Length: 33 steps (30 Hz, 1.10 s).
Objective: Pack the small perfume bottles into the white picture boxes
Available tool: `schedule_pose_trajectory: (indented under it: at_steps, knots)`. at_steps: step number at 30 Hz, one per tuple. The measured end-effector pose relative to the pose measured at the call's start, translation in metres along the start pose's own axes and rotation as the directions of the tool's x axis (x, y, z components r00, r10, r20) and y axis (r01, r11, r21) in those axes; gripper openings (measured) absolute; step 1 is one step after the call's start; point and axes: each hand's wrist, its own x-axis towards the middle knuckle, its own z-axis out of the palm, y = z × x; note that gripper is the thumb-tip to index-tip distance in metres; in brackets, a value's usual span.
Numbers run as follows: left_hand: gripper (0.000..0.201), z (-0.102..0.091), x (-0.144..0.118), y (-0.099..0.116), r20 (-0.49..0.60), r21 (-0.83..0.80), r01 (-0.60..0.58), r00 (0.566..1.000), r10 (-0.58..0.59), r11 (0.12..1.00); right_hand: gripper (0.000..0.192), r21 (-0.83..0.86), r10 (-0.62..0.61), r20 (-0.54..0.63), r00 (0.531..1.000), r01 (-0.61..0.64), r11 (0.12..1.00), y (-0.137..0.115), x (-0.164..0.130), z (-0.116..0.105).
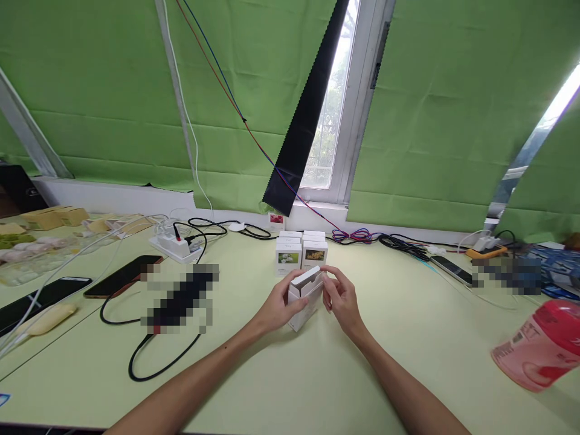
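Note:
A small white carton (306,297) is held tilted above the table, its top flap partly raised. My left hand (280,303) wraps around its left side, thumb across the near face. At the carton's upper right corner, my right hand (339,296) has bent fingers, with the index fingertip against the flap's edge. Just behind stand several similar white boxes in two short rows. The front left box (288,257) has a picture of white flowers, and the front right box (315,251) one of yellow flowers. My left hand partly covers the lower part of the rows.
At left lie phones (122,276), a white power strip (174,244) and looped black cables (136,365). A pink-red canister (539,344) stands at right, with another phone (452,270) behind it. Cables (399,246) run along the back edge. A small picture card (276,220) leans there.

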Motion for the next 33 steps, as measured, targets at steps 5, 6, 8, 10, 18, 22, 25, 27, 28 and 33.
schedule_pose_trajectory:
  at_steps: [5,6,8,10,18,22,25,27,28,33]
  knots:
    - [0.050,-0.002,0.001,0.003,0.021,-0.029,-0.015,1.000,0.015,0.999,0.041,0.002,0.007,-0.034,0.999,-0.007,1.000,0.005,0.002,-0.001]
    - [0.050,-0.002,0.001,0.004,0.031,-0.040,-0.014,0.999,0.015,0.999,0.040,-0.001,0.004,-0.039,0.999,-0.004,1.000,0.005,0.002,-0.001]
    - [0.049,-0.002,0.002,0.006,0.042,-0.060,-0.011,0.999,0.013,0.998,0.039,-0.013,-0.006,-0.041,0.999,0.006,1.000,0.006,0.002,-0.001]
    - [0.047,-0.002,0.002,0.006,0.034,-0.076,0.008,0.999,-0.005,0.997,0.040,-0.024,-0.015,-0.045,0.999,0.014,1.000,0.006,0.003,0.000]
    - [0.043,0.000,0.000,0.001,-0.048,-0.129,0.062,0.996,-0.068,0.990,0.042,-0.026,-0.020,-0.042,0.999,0.019,0.999,0.007,0.003,0.002]
    - [0.042,0.001,0.001,0.003,-0.072,-0.142,0.050,0.996,-0.061,0.989,0.043,-0.029,-0.031,-0.050,0.998,0.029,0.999,0.006,0.004,0.002]
    - [0.041,0.002,0.002,0.005,-0.096,-0.143,0.047,0.993,-0.062,0.989,0.044,-0.033,-0.039,-0.056,0.998,0.037,0.999,0.007,0.004,0.002]
    - [0.040,0.004,0.002,0.007,-0.113,-0.143,0.053,0.991,-0.070,0.988,0.043,-0.038,-0.047,-0.059,0.997,0.044,0.998,0.009,0.004,0.001]
    - [0.039,0.004,0.002,0.008,-0.122,-0.147,0.055,0.990,-0.073,0.988,0.043,-0.041,-0.050,-0.061,0.997,0.048,0.998,0.010,0.004,0.001]
    - [0.035,0.006,0.004,0.009,-0.181,-0.160,0.046,0.981,-0.075,0.986,0.041,-0.051,-0.065,-0.074,0.995,0.062,0.997,0.017,0.003,0.000]
